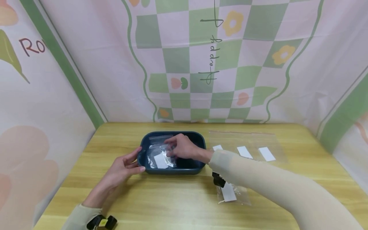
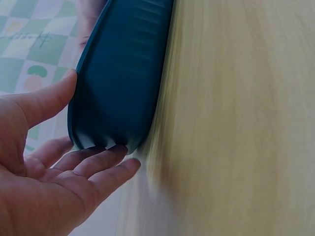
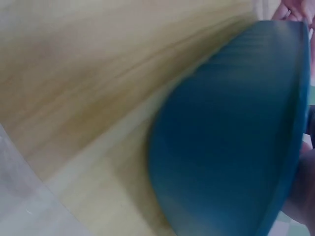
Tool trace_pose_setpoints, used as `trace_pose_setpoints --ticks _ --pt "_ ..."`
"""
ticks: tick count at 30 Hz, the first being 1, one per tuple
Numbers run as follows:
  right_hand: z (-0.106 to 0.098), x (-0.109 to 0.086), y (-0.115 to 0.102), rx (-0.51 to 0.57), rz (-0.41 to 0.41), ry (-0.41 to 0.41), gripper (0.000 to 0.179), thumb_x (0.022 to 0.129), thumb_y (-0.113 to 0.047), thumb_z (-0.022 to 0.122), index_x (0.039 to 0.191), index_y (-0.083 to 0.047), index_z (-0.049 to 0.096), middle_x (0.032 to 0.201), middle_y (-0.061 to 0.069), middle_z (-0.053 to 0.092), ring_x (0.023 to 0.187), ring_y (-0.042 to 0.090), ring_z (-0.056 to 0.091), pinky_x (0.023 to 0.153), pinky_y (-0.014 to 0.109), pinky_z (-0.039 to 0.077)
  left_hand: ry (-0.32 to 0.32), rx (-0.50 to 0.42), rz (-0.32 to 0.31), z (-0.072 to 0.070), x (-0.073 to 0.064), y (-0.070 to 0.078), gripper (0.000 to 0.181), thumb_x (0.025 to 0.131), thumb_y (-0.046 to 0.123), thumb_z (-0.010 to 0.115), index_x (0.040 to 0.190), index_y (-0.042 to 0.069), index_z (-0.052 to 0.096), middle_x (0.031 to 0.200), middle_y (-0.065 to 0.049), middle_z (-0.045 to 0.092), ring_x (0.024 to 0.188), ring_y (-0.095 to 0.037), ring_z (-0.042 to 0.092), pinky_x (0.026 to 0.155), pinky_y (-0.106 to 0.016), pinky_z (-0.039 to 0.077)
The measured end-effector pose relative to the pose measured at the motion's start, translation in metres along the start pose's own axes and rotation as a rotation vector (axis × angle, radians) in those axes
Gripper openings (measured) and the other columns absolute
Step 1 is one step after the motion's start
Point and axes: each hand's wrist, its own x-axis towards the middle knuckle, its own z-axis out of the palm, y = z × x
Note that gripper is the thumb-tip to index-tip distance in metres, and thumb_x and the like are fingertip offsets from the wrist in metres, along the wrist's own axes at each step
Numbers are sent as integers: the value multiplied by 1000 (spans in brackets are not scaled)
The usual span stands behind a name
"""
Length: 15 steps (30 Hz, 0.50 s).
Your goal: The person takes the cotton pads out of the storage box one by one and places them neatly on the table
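Note:
A dark blue plastic bin [image 1: 175,171] sits on the table in the head view. My left hand [image 1: 123,169] touches its left end, thumb at the front corner. The left wrist view shows that thumb on the rim and the loosely extended fingers [image 2: 106,164] against the end wall. My right hand [image 1: 185,147] reaches into the bin, its fingers bent over the right side of several clear zip bags [image 1: 155,147]. One bag shows a white card [image 1: 160,161]. Whether the fingertips pinch a bag is not clear. The right wrist view mostly shows the bin's outer wall [image 3: 221,132].
Right of the bin lies a large clear bag [image 1: 230,137] with white labels [image 1: 266,154]. A smaller clear bag with a white card [image 1: 228,192] lies nearer, partly under my right forearm. The wooden table [image 1: 161,204] meets a patterned cloth [image 1: 175,60] behind.

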Motion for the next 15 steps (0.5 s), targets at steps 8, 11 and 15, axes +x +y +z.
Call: trace_pose_setpoints --ticks 8,11,15 --pt "3 -2 3 -9 -12 -17 59 88 4 83 143 -4 65 137 16 67 63 19 72 59 33 64 -4 6 5 0 0 0 82 94 6 79 163 7 36 167 -21 28 142 -45 46 106 -36 50" --pt "2 -2 2 11 -18 -41 64 88 3 83 148 -5 60 147 14 62 61 21 71 60 33 64 -3 7 8 0 0 0 81 95 5 79 163 7 36 167 -21 28 141 -45 46 105 -35 51" --pt "-1 -3 0 28 -25 -68 68 89 0 83 152 -5 56 152 11 58 62 22 72 64 33 64 -2 12 9 0 0 0 81 95 5 79 163 7 36 167 -21 28 141 -44 46 105 -35 51"
